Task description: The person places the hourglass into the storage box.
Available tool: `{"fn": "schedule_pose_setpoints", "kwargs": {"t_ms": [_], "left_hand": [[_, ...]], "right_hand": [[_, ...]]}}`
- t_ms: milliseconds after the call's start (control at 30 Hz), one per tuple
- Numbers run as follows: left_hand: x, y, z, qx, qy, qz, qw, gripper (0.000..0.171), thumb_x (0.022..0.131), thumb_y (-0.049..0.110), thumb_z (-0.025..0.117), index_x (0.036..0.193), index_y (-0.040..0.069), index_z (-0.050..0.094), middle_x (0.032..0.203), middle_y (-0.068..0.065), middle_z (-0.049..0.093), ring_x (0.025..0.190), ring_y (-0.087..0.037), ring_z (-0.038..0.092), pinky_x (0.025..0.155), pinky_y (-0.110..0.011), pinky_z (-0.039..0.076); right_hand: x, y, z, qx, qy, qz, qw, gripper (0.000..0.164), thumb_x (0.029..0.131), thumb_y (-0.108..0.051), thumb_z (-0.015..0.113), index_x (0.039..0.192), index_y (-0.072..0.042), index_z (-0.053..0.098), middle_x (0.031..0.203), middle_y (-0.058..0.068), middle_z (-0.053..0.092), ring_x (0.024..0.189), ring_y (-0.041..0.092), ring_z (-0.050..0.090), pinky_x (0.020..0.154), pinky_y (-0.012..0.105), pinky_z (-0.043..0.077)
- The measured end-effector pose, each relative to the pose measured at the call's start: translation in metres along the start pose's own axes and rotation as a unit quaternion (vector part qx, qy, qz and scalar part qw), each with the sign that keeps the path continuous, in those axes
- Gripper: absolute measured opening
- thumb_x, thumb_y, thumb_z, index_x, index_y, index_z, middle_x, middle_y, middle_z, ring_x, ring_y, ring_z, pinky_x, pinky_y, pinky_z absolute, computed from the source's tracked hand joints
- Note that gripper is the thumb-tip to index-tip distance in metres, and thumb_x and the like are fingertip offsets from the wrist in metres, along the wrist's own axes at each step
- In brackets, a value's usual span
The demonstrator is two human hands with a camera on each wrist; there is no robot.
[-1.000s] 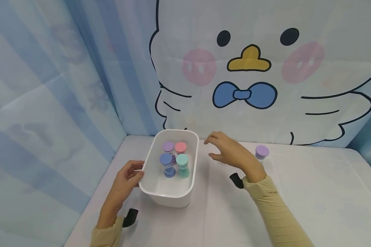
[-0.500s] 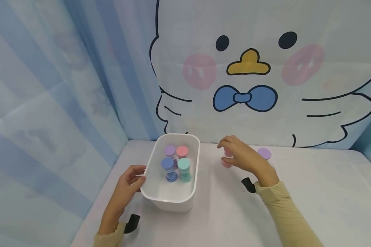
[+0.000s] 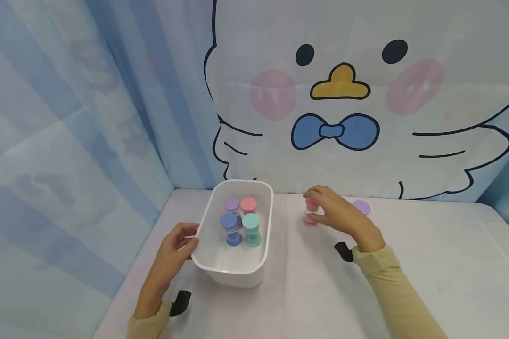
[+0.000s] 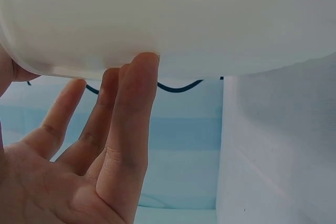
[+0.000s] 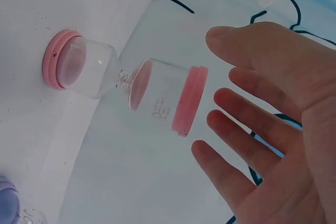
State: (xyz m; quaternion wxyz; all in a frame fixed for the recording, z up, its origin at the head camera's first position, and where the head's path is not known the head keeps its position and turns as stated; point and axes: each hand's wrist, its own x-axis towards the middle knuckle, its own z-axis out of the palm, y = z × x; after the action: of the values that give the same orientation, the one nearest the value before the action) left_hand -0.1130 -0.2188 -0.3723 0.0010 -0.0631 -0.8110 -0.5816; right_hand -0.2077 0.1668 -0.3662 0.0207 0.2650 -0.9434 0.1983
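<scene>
1. Right grip [image 3: 341,214], right of centre in the head view: thumb and fingers stand apart around the cap of the pink timer [image 5: 152,87]. In the right wrist view, a gap shows between fingertips and cap, so nothing looks clamped.
2. That timer stands upright on the bench [image 3: 292,292]; in the right wrist view it lies across the upper left.
3. Left grip [image 3: 174,249], lower left of the head view: thumb over the bin [image 3: 237,280] rim, fingers against its outer wall, seemingly holding it steady.
4. Inside the bin, left of centre, stand the blue timer [image 3: 231,230], mint timer [image 3: 252,230], inner pink timer [image 3: 249,204] and inner lilac timer [image 3: 232,204]. Another, the outer lilac timer [image 3: 362,207], shows partly behind the right wrist.
5. Step in hand, as I judge it: taking hold of the pink timer. Next should come closing thumb and fingers evenly on its cap, without tipping it.
</scene>
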Motion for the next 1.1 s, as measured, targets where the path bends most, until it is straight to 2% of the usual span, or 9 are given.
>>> {"fn": "schedule_pose_setpoints", "kwargs": {"t_ms": [400,667,833,1100], "left_hand": [[0.002,-0.002,-0.001,0.0,0.0,-0.003,1.0,0.034,0.091,0.011,0.057,0.123,0.005,0.049,0.12,-0.016,0.053,0.103,-0.033,0.056,0.068,-0.033,0.053],[0.0,-0.001,-0.001,-0.001,0.0,-0.006,1.0,0.034,0.091,0.012,0.057,0.123,0.004,0.049,0.12,-0.017,0.053,0.103,-0.034,0.056,0.068,-0.033,0.053],[0.0,-0.002,-0.002,0.002,0.0,-0.009,1.0,0.034,0.091,0.012,0.057,0.123,0.004,0.049,0.121,-0.017,0.053,0.103,-0.035,0.056,0.068,-0.032,0.053],[0.001,-0.002,-0.002,0.001,0.0,-0.013,0.9999,0.034,0.091,0.013,0.057,0.123,0.005,0.049,0.121,-0.016,0.053,0.103,-0.032,0.056,0.069,-0.032,0.053]], "right_hand": [[0.001,0.01,0.003,0.0,0.004,0.032,0.999,0.051,0.079,-0.026,0.073,0.121,-0.005,0.055,0.122,0.01,0.051,0.113,0.025,0.048,0.094,0.044,0.042],[0.007,0.013,0.007,0.003,0.014,0.036,0.999,0.045,0.08,-0.02,0.072,0.119,-0.005,0.057,0.121,0.012,0.052,0.111,0.027,0.048,0.094,0.044,0.042],[0.01,0.016,0.011,0.024,0.02,0.031,0.999,0.042,0.08,-0.016,0.072,0.117,-0.003,0.058,0.118,0.012,0.052,0.109,0.027,0.049,0.093,0.044,0.043],[0.014,0.021,0.016,0.082,0.043,0.056,0.994,0.039,0.081,-0.013,0.07,0.117,-0.003,0.058,0.115,0.012,0.054,0.102,0.027,0.053,0.089,0.045,0.045]]}}
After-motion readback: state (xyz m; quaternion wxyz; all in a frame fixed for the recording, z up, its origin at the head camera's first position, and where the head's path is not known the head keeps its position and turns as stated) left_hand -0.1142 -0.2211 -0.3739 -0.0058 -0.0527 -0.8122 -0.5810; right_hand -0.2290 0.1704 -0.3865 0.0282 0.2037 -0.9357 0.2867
